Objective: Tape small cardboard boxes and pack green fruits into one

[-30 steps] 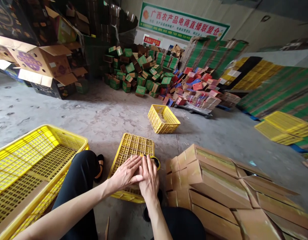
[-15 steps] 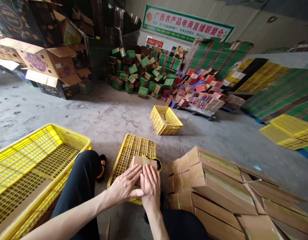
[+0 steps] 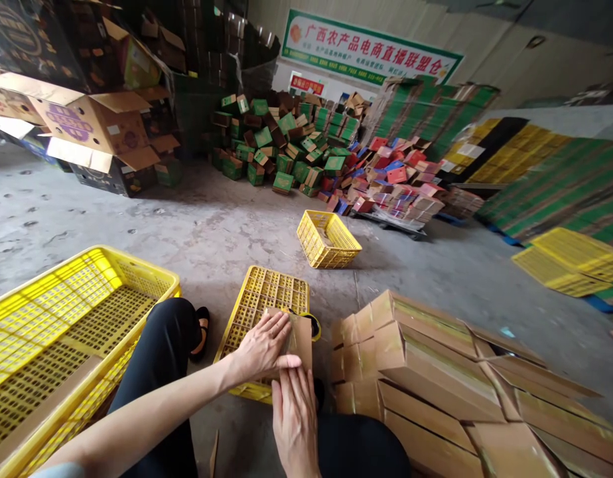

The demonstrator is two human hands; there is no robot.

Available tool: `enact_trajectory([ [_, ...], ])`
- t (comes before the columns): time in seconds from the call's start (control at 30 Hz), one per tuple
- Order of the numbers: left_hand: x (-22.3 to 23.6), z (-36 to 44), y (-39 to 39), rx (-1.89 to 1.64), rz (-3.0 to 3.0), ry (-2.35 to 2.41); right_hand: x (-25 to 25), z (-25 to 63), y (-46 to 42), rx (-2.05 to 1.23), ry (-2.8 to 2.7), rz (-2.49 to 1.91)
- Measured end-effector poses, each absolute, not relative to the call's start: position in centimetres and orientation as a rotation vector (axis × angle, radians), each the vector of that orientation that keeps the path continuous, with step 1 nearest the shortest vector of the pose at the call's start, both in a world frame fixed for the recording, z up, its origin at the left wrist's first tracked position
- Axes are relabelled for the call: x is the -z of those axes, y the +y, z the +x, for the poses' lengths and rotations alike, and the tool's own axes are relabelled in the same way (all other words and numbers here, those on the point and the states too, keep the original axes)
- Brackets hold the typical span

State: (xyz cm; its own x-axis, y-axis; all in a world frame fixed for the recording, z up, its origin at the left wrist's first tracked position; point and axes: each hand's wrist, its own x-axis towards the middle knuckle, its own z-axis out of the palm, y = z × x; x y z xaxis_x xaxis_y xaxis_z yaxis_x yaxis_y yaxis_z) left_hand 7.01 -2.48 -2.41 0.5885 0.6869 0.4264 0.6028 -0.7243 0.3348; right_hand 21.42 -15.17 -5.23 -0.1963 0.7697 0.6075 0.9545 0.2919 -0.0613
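A brown cardboard box with a strip of clear tape rests on an upturned yellow crate. My left hand lies flat across the box's left side, fingers stretched out over the tape. At the near edge of the box is my right hand, its fingers extended and the tips touching or very close to the cardboard. Just behind the box's right side shows part of a black-and-yellow tape dispenser, mostly hidden.
Flattened or folded cardboard boxes are stacked at my right. A large yellow crate stands at my left, holding a cardboard piece. Ahead on the floor sits a smaller yellow crate. Behind it are heaped green boxes.
My right hand has slid back toward me, off the middle of the box to its near edge. My left hand has moved slightly forward and right, uncovering more tape.
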Motion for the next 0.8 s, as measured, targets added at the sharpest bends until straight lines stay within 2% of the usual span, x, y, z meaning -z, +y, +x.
enact_trajectory([
  [0.27, 2.5, 10.2, -1.2, -0.79, 2.671, 1.024, 5.4, 21.3, -15.1, 0.459, -2.023, -1.573],
  [0.8, 0.8, 4.8, -7.0, -0.688, 2.646, 0.827, 4.8, 20.7, -15.7, 0.444, -2.013, -1.579],
])
